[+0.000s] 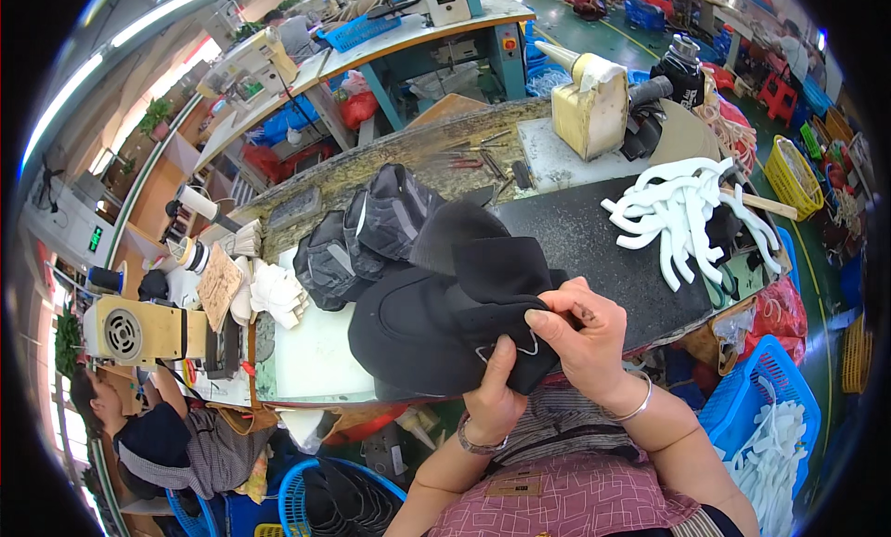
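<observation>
A black cap (408, 328) is held over the near edge of the worktable, its brim pointing left. My left hand (497, 400) grips its lower edge, the thumb lying on the black fabric. With thumb and fingers closed, my right hand (585, 331) pinches the cap's edge on the right. Between the two hands a thin white line shows on the fabric. Fingers behind the cap are hidden. Just beyond it, several dark grey and black caps (390, 212) lie heaped on the table, touching or close to the held one.
White curved strips (673, 212) are piled on the black mat at right. A cream block-shaped machine part (589, 119) stands farther back. White pads (277, 294) sit at left. Blue baskets (766, 375) stand by the table. A person (176, 435) works at a machine on the left.
</observation>
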Demonstrator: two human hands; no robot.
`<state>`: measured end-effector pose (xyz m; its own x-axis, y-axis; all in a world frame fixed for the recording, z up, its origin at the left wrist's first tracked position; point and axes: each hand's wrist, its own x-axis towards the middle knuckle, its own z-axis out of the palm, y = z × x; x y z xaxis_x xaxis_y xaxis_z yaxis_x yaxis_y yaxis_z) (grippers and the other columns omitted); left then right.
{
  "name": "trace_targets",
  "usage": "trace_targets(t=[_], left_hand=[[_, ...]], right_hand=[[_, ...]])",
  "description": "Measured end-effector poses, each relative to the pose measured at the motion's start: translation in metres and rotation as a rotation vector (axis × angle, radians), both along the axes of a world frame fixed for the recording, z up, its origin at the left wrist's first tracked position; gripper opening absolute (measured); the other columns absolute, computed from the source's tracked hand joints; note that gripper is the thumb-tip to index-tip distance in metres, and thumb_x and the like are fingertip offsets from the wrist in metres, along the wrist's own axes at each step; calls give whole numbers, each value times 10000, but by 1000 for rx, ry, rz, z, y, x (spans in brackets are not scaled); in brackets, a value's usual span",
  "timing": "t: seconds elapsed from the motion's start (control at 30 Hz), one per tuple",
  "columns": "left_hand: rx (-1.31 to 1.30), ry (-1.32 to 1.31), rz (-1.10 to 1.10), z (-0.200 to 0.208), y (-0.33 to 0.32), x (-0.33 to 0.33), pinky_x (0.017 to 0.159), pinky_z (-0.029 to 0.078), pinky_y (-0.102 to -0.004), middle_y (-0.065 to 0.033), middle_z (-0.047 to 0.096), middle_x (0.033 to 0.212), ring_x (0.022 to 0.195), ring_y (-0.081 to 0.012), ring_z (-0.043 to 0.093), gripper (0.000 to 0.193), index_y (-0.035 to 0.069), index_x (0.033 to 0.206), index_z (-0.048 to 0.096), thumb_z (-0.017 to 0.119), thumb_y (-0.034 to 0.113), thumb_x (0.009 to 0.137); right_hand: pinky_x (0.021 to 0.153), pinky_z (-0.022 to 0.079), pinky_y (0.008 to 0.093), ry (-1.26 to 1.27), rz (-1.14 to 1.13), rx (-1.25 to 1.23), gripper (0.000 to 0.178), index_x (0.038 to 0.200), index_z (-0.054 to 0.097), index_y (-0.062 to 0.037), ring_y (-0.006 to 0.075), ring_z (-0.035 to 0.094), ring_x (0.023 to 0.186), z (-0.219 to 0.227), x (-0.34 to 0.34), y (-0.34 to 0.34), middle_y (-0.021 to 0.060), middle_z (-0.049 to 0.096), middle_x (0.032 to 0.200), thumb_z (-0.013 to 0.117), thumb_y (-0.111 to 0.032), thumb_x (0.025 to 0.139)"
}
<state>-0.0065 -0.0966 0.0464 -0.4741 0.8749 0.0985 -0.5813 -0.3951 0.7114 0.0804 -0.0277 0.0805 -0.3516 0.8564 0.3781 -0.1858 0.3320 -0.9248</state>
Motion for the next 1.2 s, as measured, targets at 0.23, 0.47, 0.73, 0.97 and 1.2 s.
trace_targets(t=[0.23, 0.47, 0.73, 0.97, 1.2], left_hand=[[60, 182, -16, -1, -4, -2, 923, 445, -338, -113, 535, 1177, 1077, -207, 535, 336, 8, 1229, 451, 450, 137, 919], [116, 37, -228, -4, -7, -8, 939, 432, -354, -138, 516, 1205, 1084, -228, 532, 369, -15, 1233, 441, 467, 170, 915], [55, -73, -346, -18, -3, -35, 1013, 352, -397, -194, 315, 1380, 1274, -281, 337, 653, -37, 1351, 266, 570, 266, 857], [127, 30, -337, -3, 13, -32, 973, 397, -382, -176, 416, 1309, 1200, -274, 432, 667, -22, 1342, 289, 620, 243, 827], [-123, 1, -316, 0, 14, -60, 929, 442, -384, -147, 522, 1198, 1056, -259, 555, 498, -18, 1287, 362, 546, 215, 886]], right_hand=[[556, 352, 242, -173, -100, 204, 172, 885, 673, -33, 114, 412, 604, 6, 0, 0, -1, 505, 581, 708, -80, 724], [527, 377, 176, 162, 239, -241, 104, 860, 625, 11, 13, 472, 622, 3, 3, 2, -6, 571, 668, 629, -88, 829], [603, 449, 210, -189, 693, -233, 286, 965, 626, 48, 50, 528, 690, 8, 25, 19, 49, 654, 801, 700, -143, 765], [593, 456, 295, -146, 455, 226, 272, 991, 624, 6, 149, 566, 619, -8, 27, 21, 111, 622, 739, 689, -118, 758], [663, 473, 339, -129, 26, 793, 293, 991, 617, 16, 246, 610, 721, -3, 58, 9, 98, 644, 803, 659, -98, 725]])
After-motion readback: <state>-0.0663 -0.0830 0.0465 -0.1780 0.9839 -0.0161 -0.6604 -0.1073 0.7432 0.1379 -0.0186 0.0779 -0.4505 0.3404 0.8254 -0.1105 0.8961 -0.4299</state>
